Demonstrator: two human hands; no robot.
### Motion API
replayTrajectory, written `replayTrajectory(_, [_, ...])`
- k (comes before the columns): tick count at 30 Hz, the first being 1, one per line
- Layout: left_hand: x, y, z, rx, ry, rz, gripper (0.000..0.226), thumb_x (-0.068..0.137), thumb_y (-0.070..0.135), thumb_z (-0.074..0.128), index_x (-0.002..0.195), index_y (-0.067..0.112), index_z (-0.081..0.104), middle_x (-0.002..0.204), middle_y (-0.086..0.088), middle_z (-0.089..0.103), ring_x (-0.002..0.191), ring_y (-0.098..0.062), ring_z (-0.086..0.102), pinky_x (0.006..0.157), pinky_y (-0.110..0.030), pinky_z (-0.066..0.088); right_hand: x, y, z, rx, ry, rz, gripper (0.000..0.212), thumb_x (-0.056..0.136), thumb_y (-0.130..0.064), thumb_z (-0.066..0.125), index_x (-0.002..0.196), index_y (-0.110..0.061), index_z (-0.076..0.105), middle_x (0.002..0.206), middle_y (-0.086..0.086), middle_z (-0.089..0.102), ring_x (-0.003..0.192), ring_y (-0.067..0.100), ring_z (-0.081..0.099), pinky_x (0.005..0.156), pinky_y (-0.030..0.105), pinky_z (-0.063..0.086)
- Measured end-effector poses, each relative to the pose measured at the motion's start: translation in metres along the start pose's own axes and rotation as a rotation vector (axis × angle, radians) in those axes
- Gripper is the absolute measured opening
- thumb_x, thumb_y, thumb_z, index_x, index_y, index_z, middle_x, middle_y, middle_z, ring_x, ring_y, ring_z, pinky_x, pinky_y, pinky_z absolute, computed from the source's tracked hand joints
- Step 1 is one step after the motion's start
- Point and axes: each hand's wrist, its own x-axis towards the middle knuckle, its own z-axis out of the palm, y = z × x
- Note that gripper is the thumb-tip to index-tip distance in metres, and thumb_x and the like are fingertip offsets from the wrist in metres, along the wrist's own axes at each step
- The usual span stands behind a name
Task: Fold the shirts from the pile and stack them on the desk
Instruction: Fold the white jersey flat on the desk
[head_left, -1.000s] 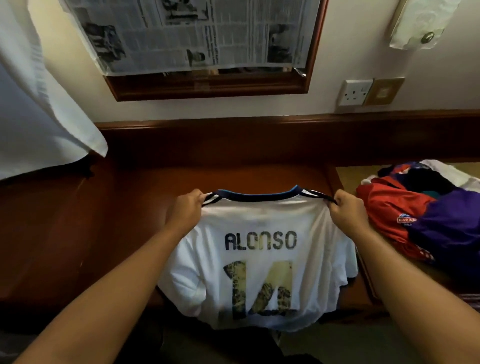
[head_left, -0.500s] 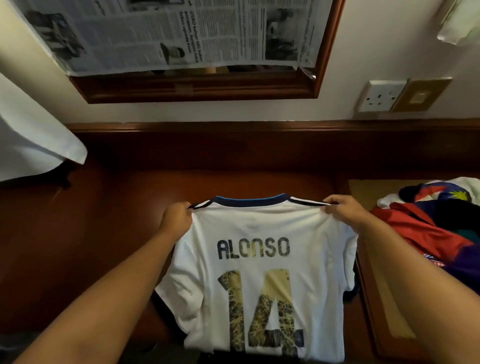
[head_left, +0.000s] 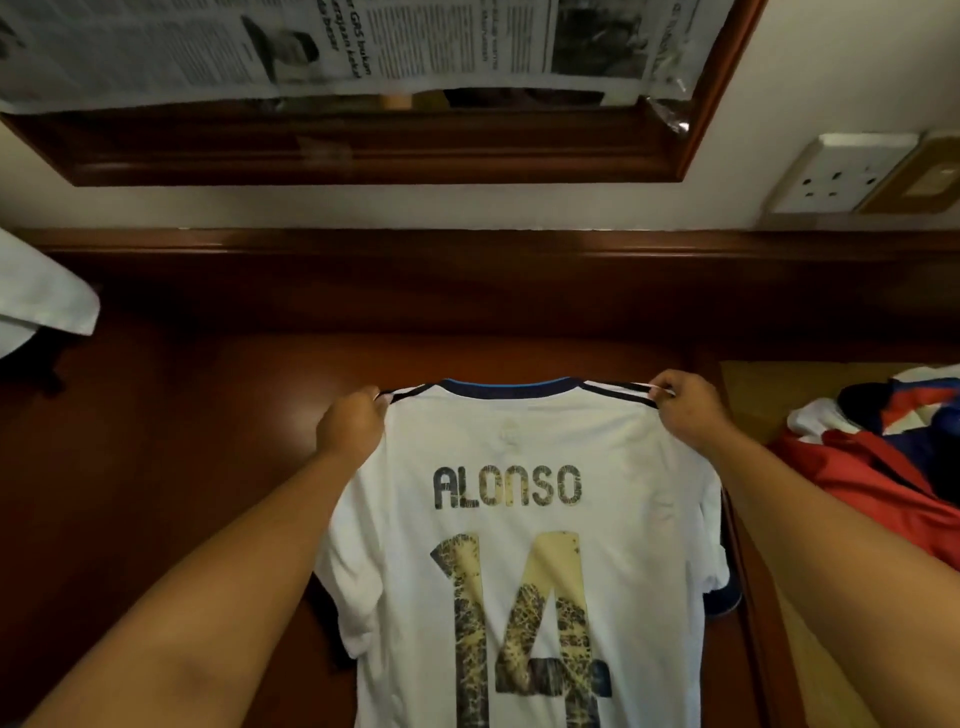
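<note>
A white football shirt with a blue collar, the name ALONSO and a worn 14 faces me, back side up, stretched out over the dark wooden desk. My left hand pinches its left shoulder seam. My right hand pinches the right shoulder seam. The shirt's hem runs out of the frame at the bottom. A pile of shirts, red, blue and white, lies at the right edge.
A wood-framed mirror covered with newspaper hangs on the wall behind the desk. A wall socket sits at the upper right. White cloth hangs in at the left edge. The pile rests on a lighter surface right of the desk.
Both hands carried the shirt forward and spread the shoulders wider, so it now reaches further over the desk. My view has moved closer and tilted down.
</note>
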Motion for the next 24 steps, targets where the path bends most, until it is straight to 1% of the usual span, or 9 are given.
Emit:
replayTrajectory(5, [0.048,-0.009,-0.005,0.001,-0.031,0.092,0.039,0.102,0.032,0.04,0.102,-0.001,0.06,0.095,-0.024,0.065,0.09,-0.041,0.059,0.071,-0.04,0.044,0.04,-0.013,0.014,-0.081,0.048,-0.003,0.013,0.093,0.0,0.053,0.091,-0.011,0.06,0.094,0.017,0.06,0.085,0.034,0.058,0.079,0.04,0.053])
replayTrajectory(7, [0.066,-0.005,-0.009,-0.043,-0.016,0.103,0.037,0.101,0.03,0.044,0.095,-0.002,0.061,0.089,-0.024,0.064,0.085,-0.041,0.059,0.069,-0.039,0.042,0.058,-0.019,0.016,-0.132,0.072,-0.015,0.013,0.093,-0.001,0.051,0.094,-0.008,0.062,0.097,0.019,0.06,0.088,0.038,0.058,0.082,0.046,0.053])
replayTrajectory(9, [0.078,0.0,-0.008,-0.105,0.01,0.071,0.032,0.099,0.028,0.05,0.094,-0.002,0.061,0.088,-0.023,0.063,0.085,-0.039,0.058,0.069,-0.037,0.04,0.069,-0.022,0.021,-0.182,0.116,-0.033,0.015,0.093,-0.003,0.049,0.099,-0.005,0.063,0.105,0.022,0.06,0.093,0.04,0.057,0.085,0.047,0.051])
replayTrajectory(11, [0.078,0.003,0.0,-0.121,0.084,0.04,0.027,0.097,0.024,0.053,0.107,0.0,0.06,0.105,-0.024,0.058,0.098,-0.04,0.054,0.079,-0.04,0.04,0.067,-0.02,0.032,-0.233,0.187,-0.052,0.02,0.095,-0.009,0.048,0.11,-0.007,0.06,0.119,0.021,0.054,0.104,0.042,0.053,0.092,0.045,0.043])
replayTrajectory(13, [0.061,0.007,0.018,-0.086,0.176,0.043,0.031,0.095,0.022,0.056,0.119,0.003,0.058,0.12,-0.023,0.051,0.111,-0.041,0.046,0.09,-0.045,0.039,0.05,-0.011,0.051,-0.281,0.253,-0.082,0.029,0.095,-0.014,0.051,0.124,-0.011,0.055,0.129,0.019,0.048,0.118,0.04,0.045,0.101,0.045,0.034])
replayTrajectory(16, [0.012,0.019,0.054,0.035,0.167,0.115,0.036,0.09,0.024,0.06,0.123,0.009,0.058,0.129,-0.018,0.05,0.118,-0.038,0.044,0.096,-0.048,0.037,0.002,0.011,0.092,-0.368,0.205,-0.183,0.042,0.094,-0.018,0.054,0.135,-0.01,0.047,0.145,0.02,0.038,0.137,0.039,0.03,0.112,0.05,0.024])
replayTrajectory(19, [-0.036,0.018,0.092,0.15,0.059,0.149,0.048,0.091,0.037,0.058,0.132,0.015,0.052,0.142,-0.015,0.043,0.13,-0.037,0.039,0.102,-0.051,0.035,-0.038,0.036,0.129,-0.455,0.04,-0.238,0.051,0.097,-0.034,0.037,0.145,-0.013,0.036,0.156,0.016,0.022,0.146,0.036,0.013,0.115,0.055,0.012])
replayTrajectory(22, [-0.047,-0.004,0.111,0.194,-0.027,0.083,0.063,0.095,0.055,0.033,0.147,0.021,0.033,0.155,-0.015,0.027,0.14,-0.039,0.026,0.107,-0.056,0.027,-0.046,0.053,0.138,-0.502,-0.049,-0.146,0.069,0.093,-0.053,0.01,0.153,-0.021,0.014,0.161,0.01,0.001,0.148,0.029,-0.005,0.117,0.05,0.0])
replayTrajectory(24, [-0.041,-0.018,0.112,0.222,-0.068,0.09,0.07,0.094,0.064,0.02,0.151,0.025,0.023,0.158,-0.014,0.019,0.144,-0.039,0.017,0.111,-0.056,0.02,-0.04,0.059,0.136,-0.535,-0.059,-0.117,0.073,0.09,-0.059,0.001,0.154,-0.025,0.002,0.161,0.007,-0.009,0.147,0.025,-0.014,0.117,0.048,-0.006])
